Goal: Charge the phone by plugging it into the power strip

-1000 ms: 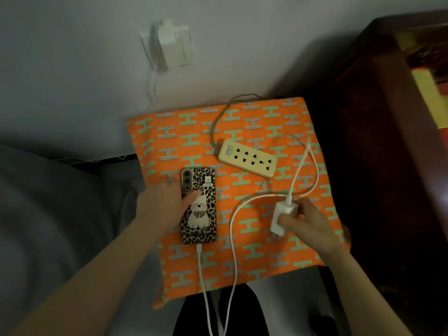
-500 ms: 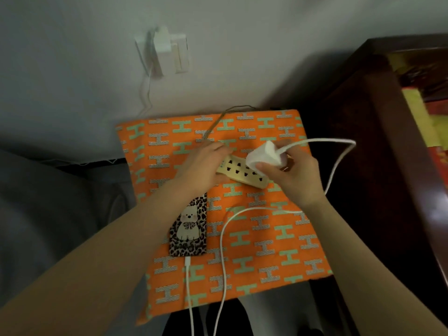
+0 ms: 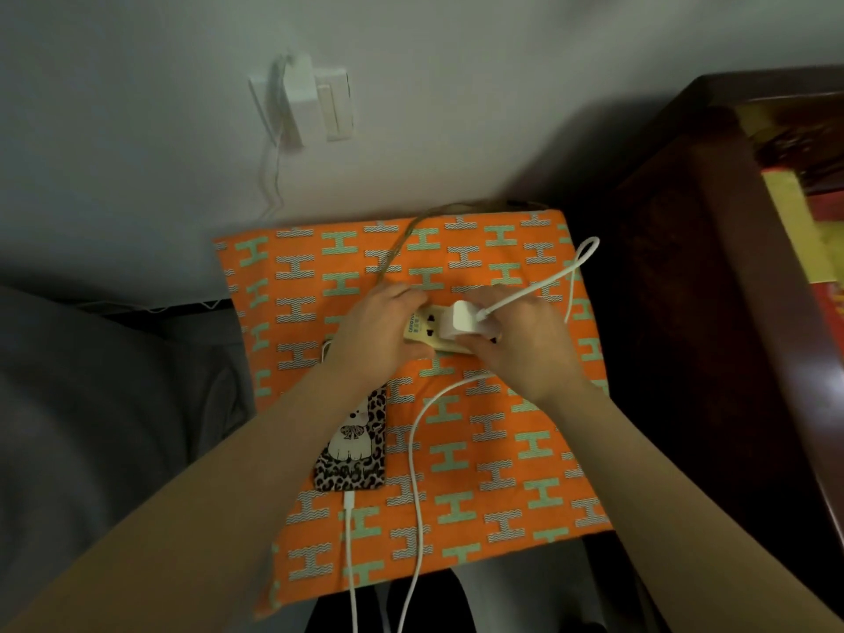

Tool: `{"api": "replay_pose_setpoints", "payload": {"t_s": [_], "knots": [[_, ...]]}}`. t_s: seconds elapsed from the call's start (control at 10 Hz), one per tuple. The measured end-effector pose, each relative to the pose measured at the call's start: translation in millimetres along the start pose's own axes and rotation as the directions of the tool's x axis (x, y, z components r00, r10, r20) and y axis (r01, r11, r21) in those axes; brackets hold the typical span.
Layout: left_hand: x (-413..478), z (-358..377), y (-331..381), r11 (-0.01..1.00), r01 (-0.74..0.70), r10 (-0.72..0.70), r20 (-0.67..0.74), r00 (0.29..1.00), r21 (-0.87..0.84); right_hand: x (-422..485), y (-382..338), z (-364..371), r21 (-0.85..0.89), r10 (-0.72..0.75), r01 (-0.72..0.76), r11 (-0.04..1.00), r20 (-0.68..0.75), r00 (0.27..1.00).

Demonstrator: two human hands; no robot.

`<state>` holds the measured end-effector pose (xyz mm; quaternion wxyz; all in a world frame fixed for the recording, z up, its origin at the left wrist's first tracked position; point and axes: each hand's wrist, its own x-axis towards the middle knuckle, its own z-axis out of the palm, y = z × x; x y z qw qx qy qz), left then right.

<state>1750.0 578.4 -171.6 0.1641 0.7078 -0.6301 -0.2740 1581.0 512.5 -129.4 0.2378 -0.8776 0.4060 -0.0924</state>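
Note:
A cream power strip (image 3: 422, 328) lies on an orange patterned cloth (image 3: 502, 450). My left hand (image 3: 374, 335) grips the strip's left end. My right hand (image 3: 520, 344) holds a white charger plug (image 3: 466, 323) pressed down on the strip's sockets. From the plug a white cable (image 3: 413, 450) loops right, then runs down off the cloth and back up to the phone. The phone (image 3: 358, 443), in a leopard-print case with a white dog picture, lies face down below my left hand, the cable's connector in its bottom end. My left forearm hides the phone's upper part.
A wall socket (image 3: 315, 100) with a white adapter and thin cord sits on the grey wall above. The strip's brown cord (image 3: 402, 242) runs off the cloth's far edge. A dark wooden cabinet (image 3: 712, 312) stands close on the right. Grey bedding (image 3: 91, 404) lies left.
My left hand left the phone and took hold of the power strip. My right hand lifted the charger plug from the cloth, carried it over and set it down onto the strip.

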Motion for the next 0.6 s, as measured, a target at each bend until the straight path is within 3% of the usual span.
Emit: {"api": "replay_pose_setpoints", "payload": {"t_s": [0.3,0.5,0.6], "knots": [[-1.1,3.5,1.8,1.0,0.029,-0.029,-0.014,0.999,-0.004,3.9,4.1,16.0,0.0,0.082,-0.082,0.997,0.016,0.997],[-8.8,-8.4,11.2,0.998,0.047,-0.049,0.055,0.997,0.04,5.3,0.2,12.8,-0.018,0.136,-0.135,0.991,0.069,0.988],[-25.4,-34.3,16.5,0.996,0.092,-0.093,0.06,0.994,0.015,-13.3,-5.6,-8.7,0.058,0.289,-0.299,0.952,0.138,0.947]]}}
